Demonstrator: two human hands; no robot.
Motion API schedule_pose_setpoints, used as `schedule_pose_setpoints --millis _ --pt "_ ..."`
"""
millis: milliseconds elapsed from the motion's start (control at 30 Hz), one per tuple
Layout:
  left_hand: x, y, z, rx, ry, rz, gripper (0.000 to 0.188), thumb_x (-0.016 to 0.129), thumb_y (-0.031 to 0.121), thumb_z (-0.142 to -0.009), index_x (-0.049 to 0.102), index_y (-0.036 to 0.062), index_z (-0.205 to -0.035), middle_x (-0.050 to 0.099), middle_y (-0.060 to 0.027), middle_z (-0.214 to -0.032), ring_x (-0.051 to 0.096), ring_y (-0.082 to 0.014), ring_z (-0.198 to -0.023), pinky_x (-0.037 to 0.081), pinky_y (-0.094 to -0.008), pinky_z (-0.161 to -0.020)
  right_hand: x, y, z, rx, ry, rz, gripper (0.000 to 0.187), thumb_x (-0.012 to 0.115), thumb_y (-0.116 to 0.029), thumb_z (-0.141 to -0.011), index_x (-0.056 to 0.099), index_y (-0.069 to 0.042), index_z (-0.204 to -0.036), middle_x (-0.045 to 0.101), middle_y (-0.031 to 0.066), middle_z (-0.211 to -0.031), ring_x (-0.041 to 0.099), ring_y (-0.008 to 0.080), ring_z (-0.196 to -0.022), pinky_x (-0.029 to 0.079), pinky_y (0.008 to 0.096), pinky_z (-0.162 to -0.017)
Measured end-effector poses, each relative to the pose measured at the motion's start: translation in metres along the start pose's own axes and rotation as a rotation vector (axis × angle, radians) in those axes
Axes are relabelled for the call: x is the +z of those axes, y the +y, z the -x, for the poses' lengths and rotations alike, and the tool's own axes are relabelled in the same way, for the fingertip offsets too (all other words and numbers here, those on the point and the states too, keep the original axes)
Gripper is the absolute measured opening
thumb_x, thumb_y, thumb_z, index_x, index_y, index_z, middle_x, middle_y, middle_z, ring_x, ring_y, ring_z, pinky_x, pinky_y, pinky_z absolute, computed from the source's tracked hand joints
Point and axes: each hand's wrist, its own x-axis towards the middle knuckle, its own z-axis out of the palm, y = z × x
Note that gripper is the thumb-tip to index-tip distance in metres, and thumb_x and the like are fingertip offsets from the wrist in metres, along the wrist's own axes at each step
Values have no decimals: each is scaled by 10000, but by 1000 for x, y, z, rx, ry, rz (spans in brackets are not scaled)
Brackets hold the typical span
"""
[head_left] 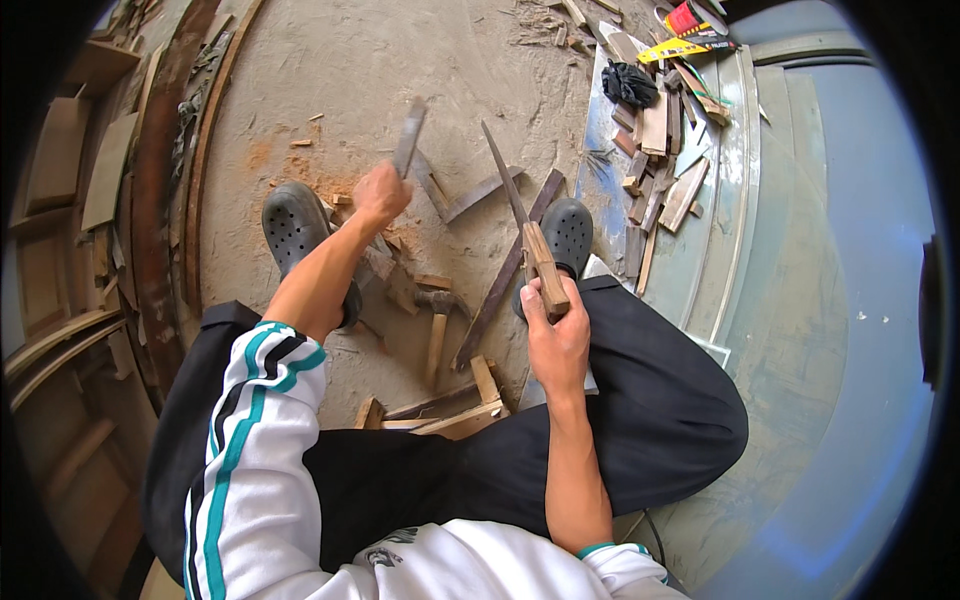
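My left hand (382, 196) is closed around a flat grey metal strip (409, 140), which points up and away and is slightly blurred. Its lower end is hidden in the fist. In front of my right knee, my right hand (558, 340) grips the brown wooden handle of what looks like a handsaw (508, 185), seen nearly edge-on. Its long dark blade tapers away from me. Between the two hands, an L-shaped square (482, 195) lies on the floor. Closer to me is a hammer (438, 335) with a wooden handle, beside a long dark wooden strip (508, 270).
A wooden frame (455, 422) lies close to my legs. Sawdust (320, 190) and offcuts lie by my left shoe (293, 225). Planks (170, 150) and wooden panels line the left side. Right, a scrap wood pile (655, 150) holds a black bag (630, 84) and a yellow-handled saw (685, 47).
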Motion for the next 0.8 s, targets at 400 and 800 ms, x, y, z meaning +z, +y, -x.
schedule_pose_setpoints --millis 400,800 --pt "86 59 26 -93 -164 142 753 778 244 -834 295 -1 -1357 472 -325 -1340 604 -486 -1138 522 -536 -943 -10 12 3 83 58 8 367 691 -270 -957 647 39 -1150 727 187 -999 710 315 -926 528 400 -838" --pt "29 21 1 221 -88 -38 351 616 232 -888 660 103 -1212 726 -212 -1037 686 -401 -1024 525 -499 -906 1 2 7 59 62 -70 286 684 -251 -964 644 13 -1064 694 138 -869 668 242 -783 511 368 -752"
